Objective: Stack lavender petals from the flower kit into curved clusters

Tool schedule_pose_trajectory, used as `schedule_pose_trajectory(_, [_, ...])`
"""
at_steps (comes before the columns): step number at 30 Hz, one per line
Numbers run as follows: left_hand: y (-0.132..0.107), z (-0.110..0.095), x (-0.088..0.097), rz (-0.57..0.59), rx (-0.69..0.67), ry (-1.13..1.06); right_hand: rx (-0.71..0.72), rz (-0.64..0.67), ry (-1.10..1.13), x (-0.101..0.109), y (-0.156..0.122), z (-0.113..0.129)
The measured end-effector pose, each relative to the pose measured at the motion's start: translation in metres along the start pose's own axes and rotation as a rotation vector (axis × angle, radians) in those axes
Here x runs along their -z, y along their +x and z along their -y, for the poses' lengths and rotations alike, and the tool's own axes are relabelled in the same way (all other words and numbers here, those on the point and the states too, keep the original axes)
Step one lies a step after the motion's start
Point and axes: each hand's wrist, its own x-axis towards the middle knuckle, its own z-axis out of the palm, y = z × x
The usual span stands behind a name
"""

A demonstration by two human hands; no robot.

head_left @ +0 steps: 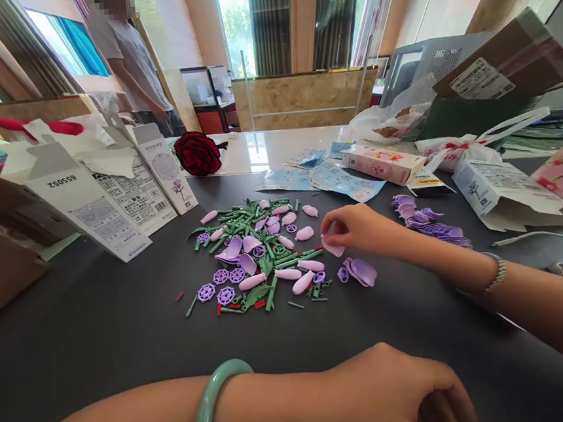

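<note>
My right hand [349, 227] pinches a pale pink plastic petal [334, 246] at the right edge of a pile of toy flower parts. The pile holds green stems [236, 223], long pink pieces [303, 282], lilac petals [248, 263] and purple wheel-shaped pieces [226, 296]. Just below my right hand lie stacked lilac petals [362, 271] beside a small purple ring [342, 274]. My left hand [400, 388], with a green bangle [210, 408] on its wrist, is low in front, its fingers curled. The frame's edge cuts it off, and whatever it may hold is hidden.
Rows of purple petals [428, 224] lie right of my forearm. Blue printed sheets [335, 177] and a pink box [383, 163] lie behind the pile. Opened white boxes [88, 201] stand left, near a dark red flower [198, 154]. A person [133, 66] stands beyond the table.
</note>
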Motion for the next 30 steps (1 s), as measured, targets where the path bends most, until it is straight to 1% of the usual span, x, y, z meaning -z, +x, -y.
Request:
schedule_pose_trajectory(3, [-0.001, -0.004, 0.001, -0.002, 0.009, 0.013, -0.014, 0.003, 0.059, 0.012, -0.012, -0.009])
schedule_pose_trajectory(6, [-0.001, -0.005, 0.001, -0.008, 0.021, 0.023, -0.018, 0.024, 0.107, 0.017, -0.028, -0.019])
schedule_pose_trajectory(10, [-0.001, -0.005, 0.000, -0.025, 0.018, 0.031, -0.036, 0.038, 0.090, 0.015, -0.047, -0.025])
schedule_pose_trajectory(14, [0.000, -0.006, 0.000, -0.024, 0.032, 0.037, -0.046, 0.051, 0.087, 0.011, -0.058, -0.023])
schedule_pose_trajectory(18, [0.000, -0.006, -0.001, -0.020, 0.049, 0.039, -0.096, 0.055, 0.049, 0.008, -0.060, -0.017])
schedule_pose_trajectory(21, [0.000, -0.005, -0.001, -0.025, 0.039, 0.025, -0.130, 0.082, 0.014, 0.005, -0.058, -0.013])
schedule_pose_trajectory(25, [0.001, -0.001, -0.001, -0.020, 0.014, -0.018, -0.101, 0.076, -0.014, 0.005, -0.055, -0.012])
schedule_pose_trajectory(28, [0.004, 0.005, -0.001, 0.020, 0.035, 0.007, -0.066, 0.062, -0.039, 0.011, -0.050, -0.010])
schedule_pose_trajectory(30, [0.007, 0.012, -0.001, 0.039, 0.002, 0.041, -0.040, 0.052, -0.055, 0.017, -0.043, -0.007])
